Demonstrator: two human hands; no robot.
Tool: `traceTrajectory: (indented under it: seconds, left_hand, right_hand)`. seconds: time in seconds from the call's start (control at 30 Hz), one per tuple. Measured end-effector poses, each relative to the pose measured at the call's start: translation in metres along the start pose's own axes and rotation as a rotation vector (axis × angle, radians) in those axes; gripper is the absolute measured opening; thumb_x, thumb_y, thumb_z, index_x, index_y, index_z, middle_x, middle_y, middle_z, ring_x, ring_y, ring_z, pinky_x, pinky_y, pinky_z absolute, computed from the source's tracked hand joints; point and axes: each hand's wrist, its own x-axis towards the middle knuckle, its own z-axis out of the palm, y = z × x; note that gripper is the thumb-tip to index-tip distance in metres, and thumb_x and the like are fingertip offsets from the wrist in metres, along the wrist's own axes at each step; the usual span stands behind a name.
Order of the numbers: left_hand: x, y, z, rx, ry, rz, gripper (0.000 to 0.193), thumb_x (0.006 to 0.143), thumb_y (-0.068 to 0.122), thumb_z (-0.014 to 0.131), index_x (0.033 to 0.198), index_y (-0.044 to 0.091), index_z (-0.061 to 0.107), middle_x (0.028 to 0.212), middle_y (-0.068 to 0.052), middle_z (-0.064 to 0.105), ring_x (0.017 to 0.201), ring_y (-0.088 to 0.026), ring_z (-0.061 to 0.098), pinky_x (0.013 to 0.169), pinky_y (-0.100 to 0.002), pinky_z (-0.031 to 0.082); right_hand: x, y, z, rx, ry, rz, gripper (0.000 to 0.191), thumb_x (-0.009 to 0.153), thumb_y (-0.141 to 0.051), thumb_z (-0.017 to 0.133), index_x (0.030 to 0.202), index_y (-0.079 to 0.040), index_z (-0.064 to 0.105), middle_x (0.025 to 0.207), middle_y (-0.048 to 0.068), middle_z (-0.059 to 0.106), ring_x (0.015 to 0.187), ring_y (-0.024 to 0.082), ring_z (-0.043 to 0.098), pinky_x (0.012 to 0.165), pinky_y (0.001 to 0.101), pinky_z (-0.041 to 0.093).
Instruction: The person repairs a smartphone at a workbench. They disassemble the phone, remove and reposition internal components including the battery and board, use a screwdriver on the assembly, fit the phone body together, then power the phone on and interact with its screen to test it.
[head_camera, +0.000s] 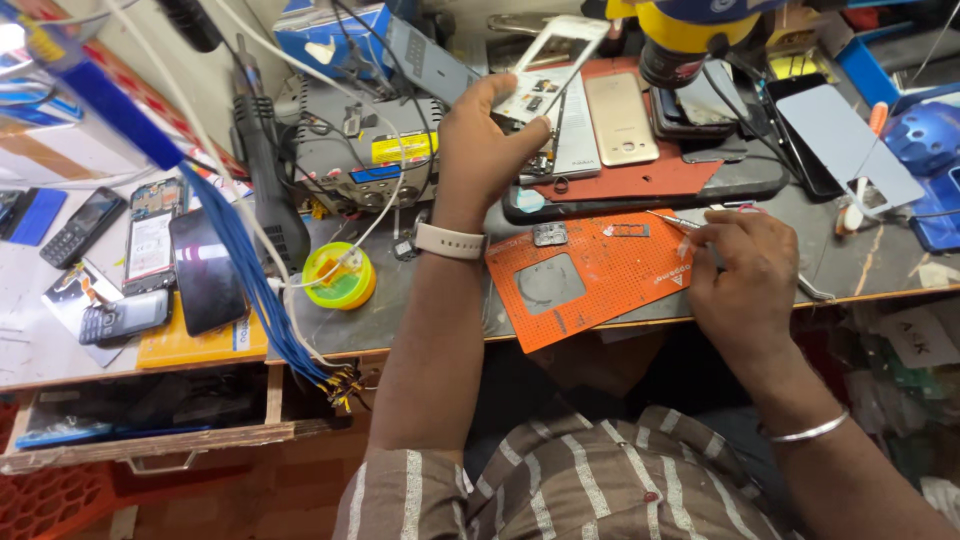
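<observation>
In the head view, the left hand (485, 140) is raised over the far part of the workbench (420, 310), its fingers closed around an opened white phone (545, 85) that it holds up at a tilt, the bare insides facing the person. A pale watch band (450, 241) wraps the wrist just below that hand. Just beyond the raised phone, a gold phone back (620, 118) lies flat on a dark red mat (650, 175). The right hand (740, 275) rests low on the bench near its front edge, fingers curled together around thin metal tweezers (672, 219), whose tip points away to the left of the hand. A silver bangle (805, 432) sits on the right forearm, closer to the person. Between the two hands lies an orange work mat (590, 280), and on its far edge a small dark square part (550, 235) rests just below the left wrist. To the left of the left arm stands a round green and yellow tin (340, 275), with white cables running to it. Farther left, well away from both hands, several old phones (150, 265) lie side by side beyond a bundle of blue wires (250, 270).
</observation>
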Motion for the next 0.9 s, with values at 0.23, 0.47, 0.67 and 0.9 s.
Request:
traceTrajectory:
  seconds: [0.23, 0.47, 0.67, 0.9]
  left_hand:
    - [0.002, -0.005, -0.017, -0.818, -0.194, -0.213, 0.038, 0.084, 0.002, 0.079, 0.12, -0.005, 0.067, 0.091, -0.009, 0.071, 0.079, -0.015, 0.064, 0.074, -0.029, 0.053]
    - [0.003, 0.002, -0.011, -0.05, 0.372, 0.233, 0.021, 0.093, 0.007, 0.068, 0.113, 0.003, 0.068, 0.111, -0.011, 0.069, 0.102, -0.025, 0.07, 0.092, -0.035, 0.056]
    - [0.013, 0.009, -0.009, -0.064, 0.49, 0.205, 0.023, 0.092, 0.006, 0.065, 0.114, 0.003, 0.065, 0.111, -0.013, 0.069, 0.106, -0.027, 0.07, 0.099, -0.037, 0.055]
    - [0.023, -0.004, -0.012, -0.363, 0.436, 0.163, 0.035, 0.099, 0.002, 0.061, 0.133, 0.002, 0.054, 0.117, -0.013, 0.068, 0.106, -0.017, 0.067, 0.098, -0.032, 0.056]
  right_hand:
    - [0.012, -0.033, 0.001, 0.004, -0.011, -0.123, 0.017, 0.093, -0.018, 0.078, 0.104, -0.006, 0.073, 0.125, 0.011, 0.067, 0.127, 0.034, 0.056, 0.113, 0.0485, 0.038]
    - [0.086, -0.069, 0.059, 0.109, -0.095, -0.351, 0.054, 0.081, -0.034, 0.087, 0.121, -0.003, 0.068, 0.122, 0.015, 0.066, 0.117, 0.035, 0.059, 0.102, 0.0482, 0.043]
    - [0.138, -0.1, 0.087, 0.076, -0.232, -0.345, 0.053, 0.079, -0.027, 0.085, 0.121, -0.002, 0.065, 0.11, 0.014, 0.067, 0.107, 0.035, 0.061, 0.093, 0.0493, 0.044]
    - [0.145, -0.104, 0.08, 0.042, -0.154, -0.502, 0.024, 0.086, -0.015, 0.079, 0.105, -0.002, 0.069, 0.102, 0.012, 0.069, 0.092, 0.033, 0.066, 0.081, 0.0464, 0.049]
